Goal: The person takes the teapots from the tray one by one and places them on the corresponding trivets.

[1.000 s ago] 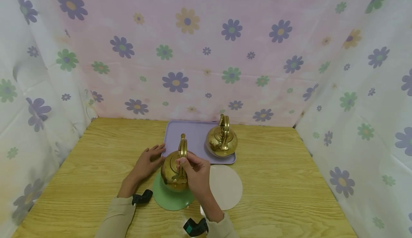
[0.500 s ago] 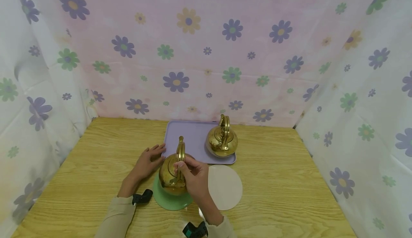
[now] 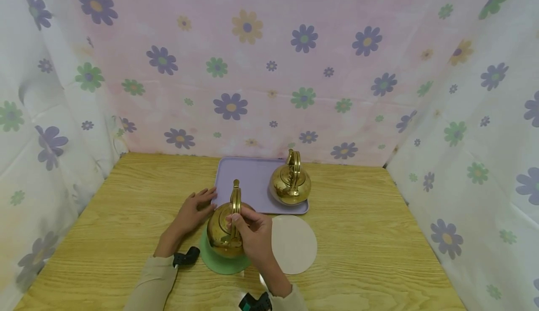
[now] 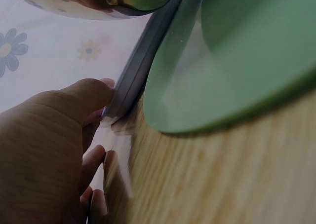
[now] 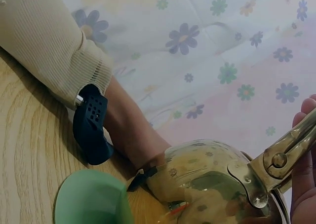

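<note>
The right hand (image 3: 258, 236), low at the centre of the head view, pinches the handle (image 3: 236, 198) of a gold-coloured kettle (image 3: 223, 238) between thumb and fingers. That kettle is upright over a green mat (image 3: 223, 267) and covers part of the tray's near edge from this angle – whether its base touches the mat I cannot tell for certain. The left hand (image 3: 191, 215), left of centre, lies with fingers fairly straight and relaxed, grasping nothing round; its tips touch the left edge of the purple tray (image 3: 244, 175), as the left wrist view also shows.

The step in hand looks like managing the kettle by its handle above the mat, the other hand steadying the tray. As I judge it, the next move calls for a firm, level grip on the handle, with the base kept over the mat and the tray undisturbed.

Farther out, a second kettle (image 3: 290, 189) stands upright on the tray's right end, untouched by either hand. Just below the tray, right of the green mat, lies a pale round mat (image 3: 296, 245) – partly behind the right arm. All this rests on a wood-grained desk (image 3: 362, 236), with a flowered curtain (image 3: 269, 44) filling the upper frame.
</note>
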The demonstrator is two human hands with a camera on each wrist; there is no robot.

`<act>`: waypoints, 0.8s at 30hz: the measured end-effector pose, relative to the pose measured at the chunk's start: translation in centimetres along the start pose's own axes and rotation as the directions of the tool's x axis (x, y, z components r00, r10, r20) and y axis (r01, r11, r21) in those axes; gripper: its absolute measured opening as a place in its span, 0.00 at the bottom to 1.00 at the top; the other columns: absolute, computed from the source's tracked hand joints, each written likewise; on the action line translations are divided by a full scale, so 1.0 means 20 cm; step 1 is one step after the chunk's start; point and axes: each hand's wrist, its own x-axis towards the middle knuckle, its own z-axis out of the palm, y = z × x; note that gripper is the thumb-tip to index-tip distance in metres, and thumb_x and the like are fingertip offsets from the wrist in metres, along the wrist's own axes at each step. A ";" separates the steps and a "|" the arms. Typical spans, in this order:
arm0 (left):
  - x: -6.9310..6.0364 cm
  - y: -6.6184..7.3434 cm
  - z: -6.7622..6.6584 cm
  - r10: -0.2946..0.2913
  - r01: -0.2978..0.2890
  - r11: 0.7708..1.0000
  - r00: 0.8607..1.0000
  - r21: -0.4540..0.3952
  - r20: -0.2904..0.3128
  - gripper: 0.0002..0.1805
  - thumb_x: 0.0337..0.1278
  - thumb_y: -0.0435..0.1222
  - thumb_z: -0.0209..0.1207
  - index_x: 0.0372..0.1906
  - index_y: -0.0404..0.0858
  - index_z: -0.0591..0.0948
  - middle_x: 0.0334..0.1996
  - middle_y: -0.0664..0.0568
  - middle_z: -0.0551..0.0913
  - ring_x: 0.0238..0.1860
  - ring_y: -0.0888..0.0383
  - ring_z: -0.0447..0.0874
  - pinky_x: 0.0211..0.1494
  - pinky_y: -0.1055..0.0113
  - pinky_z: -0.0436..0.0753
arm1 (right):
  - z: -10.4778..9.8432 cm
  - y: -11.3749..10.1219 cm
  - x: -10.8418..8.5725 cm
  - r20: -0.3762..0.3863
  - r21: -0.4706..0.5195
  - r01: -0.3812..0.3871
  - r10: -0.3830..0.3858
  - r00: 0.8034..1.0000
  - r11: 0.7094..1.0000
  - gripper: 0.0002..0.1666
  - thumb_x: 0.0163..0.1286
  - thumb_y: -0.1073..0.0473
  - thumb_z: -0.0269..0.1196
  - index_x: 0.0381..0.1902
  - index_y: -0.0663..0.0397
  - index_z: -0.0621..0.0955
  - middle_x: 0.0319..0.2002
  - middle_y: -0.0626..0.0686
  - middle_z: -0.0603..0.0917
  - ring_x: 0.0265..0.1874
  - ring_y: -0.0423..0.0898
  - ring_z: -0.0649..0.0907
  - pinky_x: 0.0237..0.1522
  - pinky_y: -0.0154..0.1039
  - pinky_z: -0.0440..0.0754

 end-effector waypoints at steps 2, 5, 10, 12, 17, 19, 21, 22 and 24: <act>0.00 0.00 0.00 -0.001 0.001 1.000 1.000 0.002 0.002 0.23 0.65 0.31 0.64 0.63 0.26 0.79 0.69 0.37 0.73 0.72 0.29 0.65 0.75 0.28 0.49 | 0.00 0.00 0.00 0.004 -0.001 0.004 -0.004 1.000 1.000 0.19 0.77 0.66 0.58 0.47 0.86 0.79 0.35 0.84 0.78 0.32 0.35 0.86 0.37 0.32 0.88; 0.00 0.00 0.00 0.000 0.000 1.000 1.000 0.008 0.003 0.23 0.65 0.30 0.64 0.62 0.26 0.79 0.69 0.36 0.73 0.71 0.29 0.66 0.74 0.28 0.50 | 0.00 0.00 -0.01 0.010 0.001 0.012 -0.012 1.000 1.000 0.19 0.77 0.66 0.59 0.46 0.87 0.79 0.34 0.85 0.78 0.32 0.34 0.86 0.37 0.32 0.88; 0.00 0.00 0.00 0.003 -0.003 1.000 1.000 0.010 0.002 0.23 0.64 0.30 0.65 0.62 0.26 0.79 0.69 0.36 0.74 0.71 0.29 0.66 0.74 0.27 0.50 | 0.00 0.01 -0.02 0.015 -0.004 0.033 -0.033 0.999 0.999 0.19 0.76 0.68 0.59 0.44 0.90 0.78 0.33 0.84 0.78 0.32 0.34 0.86 0.37 0.31 0.88; 0.00 -0.01 0.00 0.004 -0.004 1.000 1.000 0.007 0.002 0.23 0.64 0.30 0.65 0.62 0.26 0.79 0.69 0.36 0.74 0.71 0.29 0.66 0.74 0.28 0.50 | 0.00 0.01 -0.03 0.017 -0.006 0.029 -0.029 0.999 1.000 0.19 0.76 0.68 0.59 0.44 0.89 0.78 0.32 0.84 0.78 0.32 0.34 0.86 0.37 0.30 0.87; 0.00 -0.01 0.00 0.001 -0.001 1.000 1.000 0.005 0.003 0.23 0.65 0.30 0.64 0.62 0.26 0.79 0.69 0.37 0.73 0.71 0.29 0.65 0.75 0.28 0.49 | 0.01 0.00 -0.04 0.012 0.001 -0.003 0.003 1.000 1.000 0.19 0.76 0.67 0.59 0.44 0.89 0.78 0.33 0.85 0.77 0.32 0.34 0.86 0.37 0.29 0.86; 0.00 -0.01 0.00 -0.001 0.001 1.000 1.000 0.009 0.005 0.23 0.65 0.31 0.64 0.62 0.26 0.79 0.69 0.37 0.73 0.71 0.29 0.65 0.75 0.28 0.49 | 0.02 0.00 -0.05 0.015 -0.003 -0.003 0.003 1.000 1.000 0.20 0.76 0.67 0.59 0.44 0.89 0.78 0.33 0.85 0.78 0.33 0.33 0.86 0.37 0.29 0.87; 0.00 -0.01 0.00 -0.005 0.005 1.000 1.000 0.011 0.006 0.23 0.65 0.31 0.64 0.62 0.26 0.79 0.69 0.37 0.73 0.72 0.29 0.65 0.75 0.29 0.49 | 0.02 0.00 -0.06 0.019 -0.008 -0.001 0.001 1.000 1.000 0.19 0.76 0.67 0.59 0.43 0.90 0.78 0.33 0.85 0.78 0.33 0.33 0.86 0.37 0.29 0.87; 0.00 -0.01 0.00 -0.008 0.008 1.000 1.000 0.010 0.007 0.23 0.65 0.31 0.64 0.62 0.26 0.79 0.69 0.37 0.73 0.72 0.30 0.65 0.76 0.29 0.49 | 0.02 0.00 -0.06 0.020 -0.011 -0.003 0.004 1.000 1.000 0.19 0.76 0.67 0.59 0.43 0.89 0.78 0.33 0.84 0.78 0.33 0.33 0.86 0.38 0.29 0.87; 0.00 -0.02 0.00 -0.013 0.013 1.000 1.000 0.007 0.009 0.23 0.66 0.32 0.64 0.63 0.27 0.79 0.70 0.38 0.73 0.72 0.30 0.64 0.76 0.29 0.48 | 0.02 0.00 -0.06 0.022 -0.017 -0.008 0.009 1.000 1.000 0.18 0.76 0.68 0.59 0.43 0.89 0.78 0.33 0.84 0.79 0.33 0.34 0.86 0.38 0.30 0.87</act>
